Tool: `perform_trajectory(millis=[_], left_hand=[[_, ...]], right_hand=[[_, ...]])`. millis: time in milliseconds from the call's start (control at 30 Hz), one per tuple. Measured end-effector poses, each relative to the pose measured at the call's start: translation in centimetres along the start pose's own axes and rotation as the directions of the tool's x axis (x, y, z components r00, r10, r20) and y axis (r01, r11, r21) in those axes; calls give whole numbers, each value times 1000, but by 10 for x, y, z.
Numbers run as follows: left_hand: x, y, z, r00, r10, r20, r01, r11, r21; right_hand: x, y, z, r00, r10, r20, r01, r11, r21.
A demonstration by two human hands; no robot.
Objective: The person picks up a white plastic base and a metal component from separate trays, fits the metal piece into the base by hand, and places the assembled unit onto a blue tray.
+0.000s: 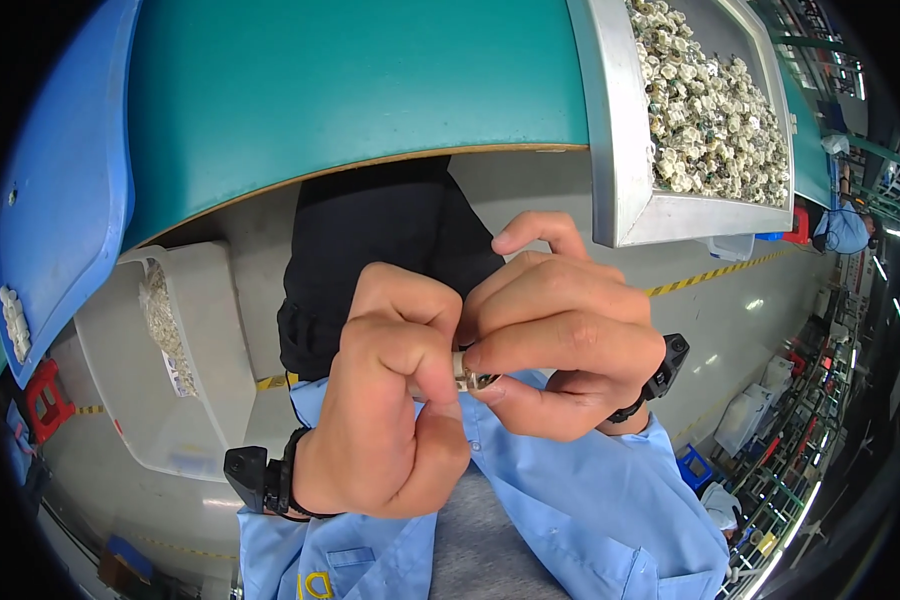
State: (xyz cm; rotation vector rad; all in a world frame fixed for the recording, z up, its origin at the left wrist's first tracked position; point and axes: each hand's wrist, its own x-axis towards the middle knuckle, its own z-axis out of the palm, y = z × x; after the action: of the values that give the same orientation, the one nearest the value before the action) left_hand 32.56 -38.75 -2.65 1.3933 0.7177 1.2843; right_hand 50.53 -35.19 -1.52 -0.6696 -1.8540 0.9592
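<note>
Close in front of my chest, my two hands meet at a small whitish part with shiny metal. My left hand is closed, its thumb and bent index finger pinching the part's left side. From the right, my right hand grips the same part between thumb and fingertips, with one finger raised away. Fingers cover most of the part, so its exact kind cannot be made out. To the right, a metal-rimmed tray holds a heap of small white parts with metal bits.
A green-topped table spans the far side. At the left, a blue tray carries a few white pieces. Below it stands a translucent bin with a bag of small parts. A red stool is at the far left.
</note>
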Motion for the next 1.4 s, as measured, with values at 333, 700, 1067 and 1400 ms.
perform_trajectory(millis=[333,700,1067,1400], left_hand=[[2,-1,-2,996,-28,84,38,992,-118],[2,-1,2,999,-45,21,49,972,-230],[4,0,-1,1000,5,31,-1,992,-124],[7,2,-4,992,27,120,-30,999,27]], right_hand=[[-3,0,3,997,-8,-72,13,998,68],[-7,1,2,998,-5,-65,9,997,74],[-9,7,4,998,-12,-55,20,991,133],[-3,5,0,1000,21,-22,-17,986,167]])
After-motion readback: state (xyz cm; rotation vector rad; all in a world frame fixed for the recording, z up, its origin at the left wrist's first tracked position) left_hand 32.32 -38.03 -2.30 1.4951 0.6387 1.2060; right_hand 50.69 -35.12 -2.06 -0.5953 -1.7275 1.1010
